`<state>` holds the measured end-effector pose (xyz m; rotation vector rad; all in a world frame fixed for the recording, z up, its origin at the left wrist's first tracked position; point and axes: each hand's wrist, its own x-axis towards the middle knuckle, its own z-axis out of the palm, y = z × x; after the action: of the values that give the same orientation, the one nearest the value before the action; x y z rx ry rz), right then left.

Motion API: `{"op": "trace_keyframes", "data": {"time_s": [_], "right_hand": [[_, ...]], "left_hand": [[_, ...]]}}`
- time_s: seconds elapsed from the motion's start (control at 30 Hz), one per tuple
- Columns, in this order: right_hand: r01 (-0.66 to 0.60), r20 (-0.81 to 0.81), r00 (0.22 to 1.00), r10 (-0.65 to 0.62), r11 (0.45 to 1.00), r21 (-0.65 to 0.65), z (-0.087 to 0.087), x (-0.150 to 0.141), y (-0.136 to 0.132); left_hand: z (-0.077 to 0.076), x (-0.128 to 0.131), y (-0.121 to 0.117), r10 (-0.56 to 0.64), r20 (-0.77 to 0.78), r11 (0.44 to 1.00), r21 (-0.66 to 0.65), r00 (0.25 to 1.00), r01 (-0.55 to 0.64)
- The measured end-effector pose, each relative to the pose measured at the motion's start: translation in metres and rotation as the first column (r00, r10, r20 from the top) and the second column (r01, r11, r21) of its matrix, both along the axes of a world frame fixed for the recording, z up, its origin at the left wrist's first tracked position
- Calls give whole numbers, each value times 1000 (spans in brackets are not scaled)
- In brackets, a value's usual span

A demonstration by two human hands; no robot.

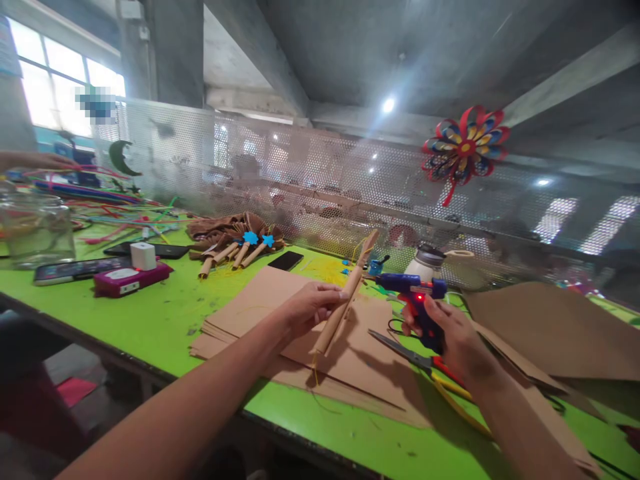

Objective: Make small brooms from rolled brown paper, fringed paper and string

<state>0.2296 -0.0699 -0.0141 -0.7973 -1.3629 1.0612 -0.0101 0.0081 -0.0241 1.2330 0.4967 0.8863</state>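
Observation:
Between the thumb and fingers of my left hand (320, 305) is a rolled brown paper tube (336, 325), tilted up to the right, with yellow strands at both ends. My right hand (453, 330) is wrapped round the handle of a blue glue gun (413, 285) whose red light is lit. The gun's nozzle points left, close to the upper part of the tube; whether they touch I cannot tell. Stacked brown paper sheets (265, 297) lie under the tube. Large scissors (407, 353) with red and yellow handles rest beneath my right hand, partly hidden by it.
Brown paper bundles with blue stars (243, 250) lie at the back, beside a black phone (286, 261). Left are a purple power strip (127, 279), a glass jar (37, 230) and another person's hand (43, 161). A mesh partition (310, 180) borders the green table (145, 320).

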Motion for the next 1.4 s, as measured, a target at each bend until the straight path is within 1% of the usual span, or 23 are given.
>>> {"op": "trace_keyframes", "data": {"time_s": [0.17, 0.33, 0.47, 0.6, 0.87, 1.0, 1.13, 1.23, 1.4], "right_hand": [[45, 63, 997, -47, 999, 30, -5, 0, 5], [8, 105, 994, -10, 1000, 15, -6, -1, 4], [-18, 141, 990, 19, 1000, -11, -6, -4, 2], [-18, 163, 986, 20, 1000, -12, -6, -4, -1], [-35, 258, 966, 33, 999, 2, -5, -4, -4], [-12, 274, 962, 7, 1000, 17, -4, -4, -5], [49, 243, 968, -59, 998, 49, -6, -3, -2], [74, 293, 952, -90, 995, 67, -6, -2, 0], [48, 393, 917, -65, 997, 53, -3, -4, -3]], "left_hand": [[2, 1, -3, -14, 0, 1000, -3, 1000, 14], [1, 0, -2, -1, 17, 999, -41, 1000, 2], [2, 0, -2, 16, 59, 998, -59, 998, -13], [4, 1, -4, 31, 110, 997, -78, 993, -22], [4, 2, -2, 46, 157, 994, -103, 986, -30], [6, 2, -3, 43, 151, 992, -122, 988, -24], [5, 3, -3, 55, 137, 990, -133, 989, -36], [2, 4, -1, 77, 129, 988, -142, 989, -58], [1, 4, 2, 91, 142, 986, -152, 986, -70]]}}
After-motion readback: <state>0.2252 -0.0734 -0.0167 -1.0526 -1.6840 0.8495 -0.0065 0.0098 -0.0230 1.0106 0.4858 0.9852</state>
